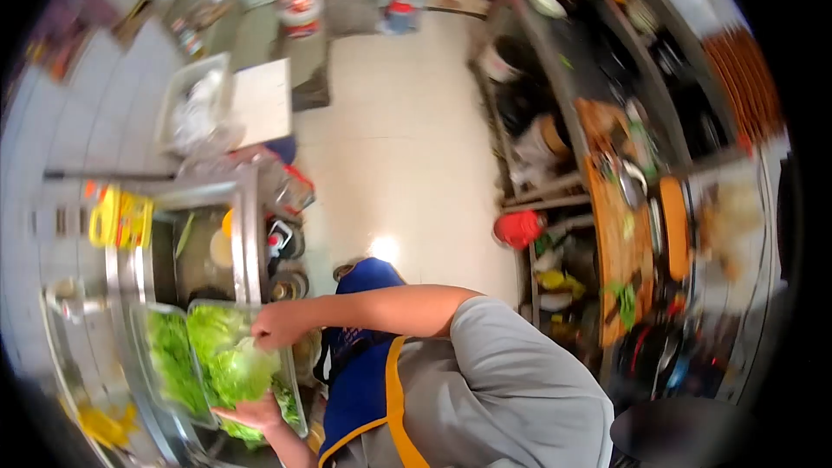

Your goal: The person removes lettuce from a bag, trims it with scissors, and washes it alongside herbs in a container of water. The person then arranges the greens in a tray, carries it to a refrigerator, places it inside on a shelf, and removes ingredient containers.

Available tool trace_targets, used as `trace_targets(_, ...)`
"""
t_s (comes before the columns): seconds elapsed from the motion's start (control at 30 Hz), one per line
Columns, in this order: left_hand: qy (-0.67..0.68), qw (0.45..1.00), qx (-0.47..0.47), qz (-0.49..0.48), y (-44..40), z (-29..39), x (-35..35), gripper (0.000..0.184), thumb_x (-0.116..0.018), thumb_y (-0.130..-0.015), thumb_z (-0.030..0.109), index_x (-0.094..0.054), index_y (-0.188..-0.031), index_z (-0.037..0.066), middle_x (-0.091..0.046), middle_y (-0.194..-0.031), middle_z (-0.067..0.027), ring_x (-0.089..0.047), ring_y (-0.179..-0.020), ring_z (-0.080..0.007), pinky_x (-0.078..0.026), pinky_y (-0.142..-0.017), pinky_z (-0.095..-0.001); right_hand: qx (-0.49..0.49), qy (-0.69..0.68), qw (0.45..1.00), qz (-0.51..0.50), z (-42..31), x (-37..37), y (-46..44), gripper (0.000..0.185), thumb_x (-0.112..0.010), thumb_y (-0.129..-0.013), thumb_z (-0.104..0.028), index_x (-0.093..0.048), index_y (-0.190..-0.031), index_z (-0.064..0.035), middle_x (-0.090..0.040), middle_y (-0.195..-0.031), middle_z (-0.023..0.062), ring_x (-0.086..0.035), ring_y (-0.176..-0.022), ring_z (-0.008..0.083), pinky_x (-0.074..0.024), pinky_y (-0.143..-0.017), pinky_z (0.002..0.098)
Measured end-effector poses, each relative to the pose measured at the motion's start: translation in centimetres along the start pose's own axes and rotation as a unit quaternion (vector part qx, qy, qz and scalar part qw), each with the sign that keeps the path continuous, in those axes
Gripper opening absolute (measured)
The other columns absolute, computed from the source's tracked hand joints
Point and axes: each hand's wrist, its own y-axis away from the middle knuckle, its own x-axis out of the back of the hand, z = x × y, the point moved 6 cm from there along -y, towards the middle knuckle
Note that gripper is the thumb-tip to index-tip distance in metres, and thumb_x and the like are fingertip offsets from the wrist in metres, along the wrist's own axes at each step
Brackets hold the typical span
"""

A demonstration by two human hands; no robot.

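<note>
My right hand (279,324) is closed over the upper side of a light green head of lettuce (247,368), its fingers curled against the leaves. From below, my left hand (253,413) cups the same lettuce, with the thumb side stretched out and some fingers hidden under the leaves. Both hands are above a clear plastic tub (301,420) filled with lettuce. Beside it on the left stands a second clear tub (139,329) of greener lettuce leaves (171,355). Motion blur softens the leaves between my hands.
Beyond the tubs is a steel sink (251,243) with an orange-and-white round item in it. A yellow jug (121,217) stands at its left edge. Across the tiled floor (390,156), a shelf holds a wooden board (620,234). A red container (518,229) is by that shelf.
</note>
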Motion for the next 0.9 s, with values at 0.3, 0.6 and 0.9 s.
trace_targets(0.3,-0.28,0.821,0.474,-0.154,3.7,-15.0,-1.6,0.094,-0.064,-0.069,0.062,-0.032,-0.136,0.005,-0.05,-0.123,-0.0188,-0.056,-0.099,-0.0428,-0.049,-0.074,-0.0613,-0.074,-0.041,0.985,0.154,0.2,-0.4,20.6,0.036,-0.051,-0.079,-0.031,-0.059,-0.073,0.0043,-0.059,-0.066,0.0197,-0.055,-0.058,0.0315,-0.0424,-0.057,0.043)
trace_targets(0.6,-0.354,0.775,0.467,-0.238,8.6,-36.6,-8.3,0.079,-0.071,-0.067,0.031,-0.037,-0.13,-0.001,-0.055,-0.113,-0.0205,-0.06,-0.091,-0.0379,-0.054,-0.071,-0.048,-0.18,-0.001,0.929,0.322,2.7,6.8,46.2,0.041,-0.049,-0.085,-0.038,-0.066,-0.082,-0.0008,-0.064,-0.074,0.0184,-0.061,-0.068,0.0308,-0.0464,-0.064,0.0421)
trace_targets(0.9,-0.337,0.886,0.31,-0.068,10.0,-53.1,-10.3,0.065,-0.065,-0.073,0.026,-0.042,-0.128,0.001,-0.056,-0.11,-0.0166,-0.058,-0.095,-0.0315,-0.053,-0.074,-0.0448,-0.44,0.262,0.483,0.711,23.4,27.1,94.8,0.023,-0.052,-0.083,-0.021,-0.059,-0.092,-0.0011,-0.061,-0.087,0.0235,-0.06,-0.081,0.0367,-0.0467,-0.07,0.0475)
